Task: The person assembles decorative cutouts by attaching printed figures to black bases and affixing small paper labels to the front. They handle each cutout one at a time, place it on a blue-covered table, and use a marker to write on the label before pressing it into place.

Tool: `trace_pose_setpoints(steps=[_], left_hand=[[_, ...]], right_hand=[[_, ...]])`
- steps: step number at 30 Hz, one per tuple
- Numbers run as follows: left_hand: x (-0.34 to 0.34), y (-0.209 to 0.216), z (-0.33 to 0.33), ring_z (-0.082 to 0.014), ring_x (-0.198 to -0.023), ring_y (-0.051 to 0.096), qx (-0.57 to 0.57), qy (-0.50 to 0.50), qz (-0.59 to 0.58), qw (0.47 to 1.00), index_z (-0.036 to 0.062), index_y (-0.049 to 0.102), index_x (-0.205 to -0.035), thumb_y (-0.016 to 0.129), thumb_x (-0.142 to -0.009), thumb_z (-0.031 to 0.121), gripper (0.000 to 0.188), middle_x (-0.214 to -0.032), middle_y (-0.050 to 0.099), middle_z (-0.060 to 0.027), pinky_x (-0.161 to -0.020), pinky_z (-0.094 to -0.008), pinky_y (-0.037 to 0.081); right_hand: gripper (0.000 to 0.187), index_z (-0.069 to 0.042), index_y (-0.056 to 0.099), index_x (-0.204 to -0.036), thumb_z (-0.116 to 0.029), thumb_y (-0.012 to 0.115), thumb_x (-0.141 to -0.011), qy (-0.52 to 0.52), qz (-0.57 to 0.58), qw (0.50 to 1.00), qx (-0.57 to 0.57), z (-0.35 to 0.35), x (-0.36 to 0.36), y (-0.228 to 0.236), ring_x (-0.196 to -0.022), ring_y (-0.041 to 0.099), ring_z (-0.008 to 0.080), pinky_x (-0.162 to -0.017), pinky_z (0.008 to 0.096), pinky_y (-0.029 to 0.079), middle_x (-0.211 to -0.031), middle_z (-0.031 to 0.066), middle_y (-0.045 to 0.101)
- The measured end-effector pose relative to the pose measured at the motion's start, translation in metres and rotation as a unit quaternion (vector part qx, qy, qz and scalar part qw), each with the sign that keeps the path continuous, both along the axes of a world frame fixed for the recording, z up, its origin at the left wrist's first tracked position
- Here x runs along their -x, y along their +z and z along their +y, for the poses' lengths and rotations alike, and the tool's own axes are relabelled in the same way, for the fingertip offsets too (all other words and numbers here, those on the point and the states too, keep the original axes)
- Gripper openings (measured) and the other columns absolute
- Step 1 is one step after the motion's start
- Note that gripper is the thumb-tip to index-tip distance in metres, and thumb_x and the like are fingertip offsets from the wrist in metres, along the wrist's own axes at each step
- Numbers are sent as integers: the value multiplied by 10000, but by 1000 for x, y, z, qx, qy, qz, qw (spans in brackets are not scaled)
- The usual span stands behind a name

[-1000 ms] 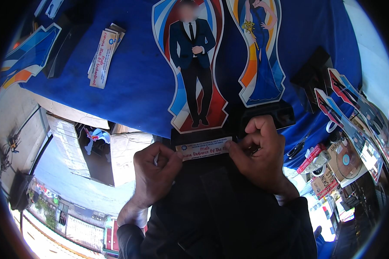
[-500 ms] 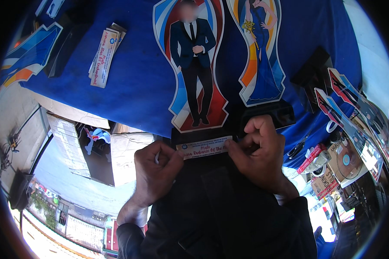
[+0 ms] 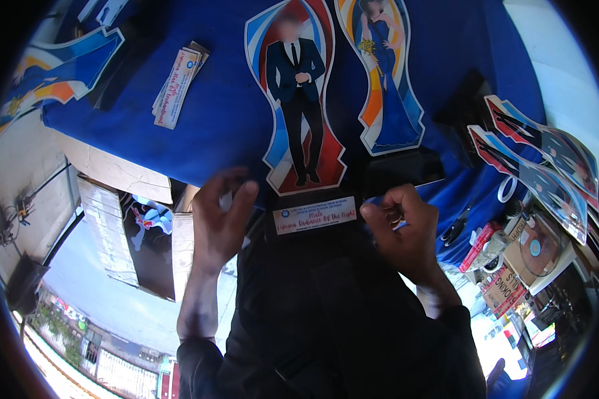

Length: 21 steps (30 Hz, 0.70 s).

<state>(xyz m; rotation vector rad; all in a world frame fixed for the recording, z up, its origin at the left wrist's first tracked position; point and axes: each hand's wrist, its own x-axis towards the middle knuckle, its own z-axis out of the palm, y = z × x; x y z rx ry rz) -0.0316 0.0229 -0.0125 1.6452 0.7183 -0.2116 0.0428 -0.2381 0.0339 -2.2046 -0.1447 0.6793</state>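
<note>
A cut-out trophy plaque (image 3: 296,113) of a figure in a dark suit stands on a black base (image 3: 271,229) in front of me. Across the front of that base lies a pale printed label (image 3: 315,216), looking flat against it. Off the label's left end, my left hand (image 3: 221,216) is open, thumb apart, its fingers blurred. Close by the right end is my right hand (image 3: 409,229); its fingers curl loosely, the thumb stands away from them, and I see nothing held. To the right stands a second plaque (image 3: 389,86) with a figure in a blue gown, on its own black base (image 3: 406,167).
A blue cloth (image 3: 206,143) covers the table. At left are a stack of labels (image 3: 178,86) and another plaque (image 3: 80,70). Several suited cut-outs (image 3: 539,166) lean at right, near black scissors (image 3: 454,228) and a tape roll (image 3: 507,189). An open cardboard box (image 3: 106,226) sits lower left.
My left hand has let go of the label and moved up and left, opening. My right thumb has come off the label's right end. The view has shifted slightly.
</note>
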Motion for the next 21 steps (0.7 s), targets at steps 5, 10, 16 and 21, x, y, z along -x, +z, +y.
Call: trace_pose_setpoints(steps=[5, 10, 16, 21], left_hand=[[-16, -11, -13, -177, -808, 675, 26, -95, 48, 994, -71, 690, -1018, 724, -943, 234, 316, -851, 716, -157, -734, -356, 535], [-6, 3, -17, -150, -805, 654, 0, -55, -47, 997, -69, 665, -985, 699, -930, 150, 229, -834, 708, -126, -726, -322, 528], [16, 39, -26, -114, -833, 635, -7, 79, -192, 978, -24, 668, -1100, 747, -892, 99, 254, -935, 718, -64, -778, -267, 494], [27, 65, -49, -139, -952, 677, 66, 146, -300, 940, -7, 641, -1192, 694, -935, 37, 266, -1047, 731, -78, -888, -284, 511]], right_hand=[[359, 61, 638, -1152, -208, 740, -938, -78, 109, 990, -54, -11, 23, -3, -789, 744, 217, -669, 326, 571, -872, 185, 721], [632, 96, 550, -1304, -316, 798, -894, -72, 123, 981, -128, 2, 42, -2, -927, 722, 274, -773, 367, 595, -1094, 213, 667], [1149, 41, 276, -1514, -461, 931, -714, 63, -99, 988, -99, 36, 42, 8, -1283, 526, 360, -845, 393, 600, -1425, 241, 396], [1181, 14, 244, -1532, -356, 973, -680, 36, -223, 944, -242, 55, 21, 13, -1209, 580, 254, -747, 305, 608, -1423, 187, 402]])
